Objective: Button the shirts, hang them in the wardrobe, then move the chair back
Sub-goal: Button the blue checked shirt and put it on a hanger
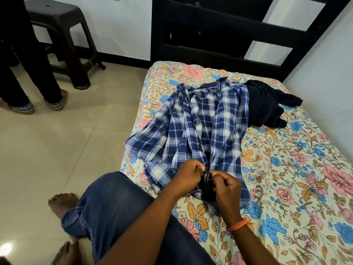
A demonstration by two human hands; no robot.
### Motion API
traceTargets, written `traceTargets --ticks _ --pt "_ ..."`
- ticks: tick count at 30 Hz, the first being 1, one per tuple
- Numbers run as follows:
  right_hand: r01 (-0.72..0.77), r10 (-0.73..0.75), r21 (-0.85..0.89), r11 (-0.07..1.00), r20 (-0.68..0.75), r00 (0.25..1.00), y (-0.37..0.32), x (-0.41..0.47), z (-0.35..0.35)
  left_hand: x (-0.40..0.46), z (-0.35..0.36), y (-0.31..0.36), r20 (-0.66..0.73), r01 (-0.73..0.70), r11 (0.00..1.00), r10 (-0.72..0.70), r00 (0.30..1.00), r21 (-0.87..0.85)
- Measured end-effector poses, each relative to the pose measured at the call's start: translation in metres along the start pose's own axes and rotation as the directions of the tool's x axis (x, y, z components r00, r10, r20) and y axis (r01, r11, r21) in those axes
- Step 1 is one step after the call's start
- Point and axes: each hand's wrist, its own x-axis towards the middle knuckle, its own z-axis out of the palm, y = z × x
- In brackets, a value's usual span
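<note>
1. Shirt (200,123), blue plaid, lies flat on its back on the bed (286,169), collar at the far end, hem nearest the person, so its long axis runs straight away from the hands and the front opening lines up between them.
2. Left hand (188,174) pinches the left edge of the opening near the hem; right hand (224,185) pinches the facing edge. The two hands nearly touch, equally near the work, and seem to be closing a bottom button; the button itself is too small to make out.
3. Higher up, the front gapes open, so the buttoning looks to have barely begun.
4. A dark garment (267,108) lies crumpled just beyond the shirt's right shoulder.
5. Around: flowered sheet, tiled floor (57,142), a dark plastic stool (57,35) by the wall, another person's legs (28,77) beside it.
</note>
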Motion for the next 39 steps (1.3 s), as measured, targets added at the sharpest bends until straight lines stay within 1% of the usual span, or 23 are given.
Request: traceTargets --ticks 3,5,7,13,16,18,20,22,28,29,31,33,35,37,39 --pt "-0.083 0.083 -0.003 0.997 0.037 0.996 0.001 0.007 -0.006 0.000 -0.001 0.001 0.014 -0.024 0.998 0.024 1.000 0.054" --pt "-0.112 0.114 -0.025 0.993 0.082 0.990 0.002 0.010 -0.009 -0.001 -0.002 0.002 0.021 -0.046 0.996 0.044 0.999 0.076" --pt "-0.142 0.145 -0.036 0.989 0.095 0.985 0.000 0.011 -0.010 0.000 -0.003 0.001 0.019 -0.047 0.996 0.046 0.999 0.073" --pt "-0.144 0.149 -0.097 0.985 0.044 0.988 -0.001 0.012 -0.004 -0.003 -0.004 0.005 -0.045 -0.005 0.999 0.004 0.999 -0.035" --pt "-0.096 0.098 -0.109 0.989 0.017 0.995 -0.002 0.009 0.002 -0.005 -0.002 0.006 -0.029 -0.017 0.998 0.015 0.999 -0.061" --pt "-0.082 0.082 -0.118 0.990 -0.004 0.997 -0.003 0.008 0.006 -0.003 -0.002 0.006 -0.052 -0.009 0.996 0.005 0.999 -0.088" --pt "-0.111 0.109 -0.108 0.988 -0.024 0.994 -0.004 0.007 0.009 -0.001 -0.003 0.005 -0.101 0.011 0.992 -0.024 0.995 -0.126" --pt "-0.129 0.127 -0.105 0.986 -0.024 0.992 -0.005 0.007 0.011 0.000 -0.005 0.004 -0.119 0.034 0.986 -0.054 0.991 -0.163" --pt "-0.171 0.168 -0.083 0.982 -0.045 0.985 -0.007 0.007 0.011 0.000 -0.006 0.005 -0.088 0.096 0.946 -0.129 0.988 -0.311" --pt "-0.176 0.174 -0.090 0.980 -0.036 0.984 -0.006 0.008 0.011 0.000 -0.007 0.004 -0.085 0.103 0.944 -0.136 0.987 -0.314" --pt "-0.181 0.181 -0.109 0.977 -0.012 0.983 -0.005 0.009 0.010 0.001 -0.006 0.004 -0.087 0.100 0.963 -0.126 0.988 -0.252" --pt "-0.188 0.187 -0.103 0.977 -0.013 0.982 -0.005 0.009 0.009 0.003 -0.003 0.003 -0.086 0.071 0.987 -0.084 0.993 -0.145" --pt "-0.160 0.158 -0.115 0.980 -0.023 0.987 -0.005 0.009 0.010 0.003 0.001 0.005 -0.082 0.038 0.999 -0.041 0.996 -0.029" --pt "-0.144 0.142 -0.130 0.981 -0.025 0.990 -0.005 0.009 0.011 0.003 0.003 0.008 -0.107 0.015 0.998 -0.009 0.994 0.054" --pt "-0.143 0.141 -0.130 0.981 -0.026 0.990 -0.003 0.009 0.013 0.001 0.006 0.009 -0.163 0.007 0.996 0.008 0.987 0.089"
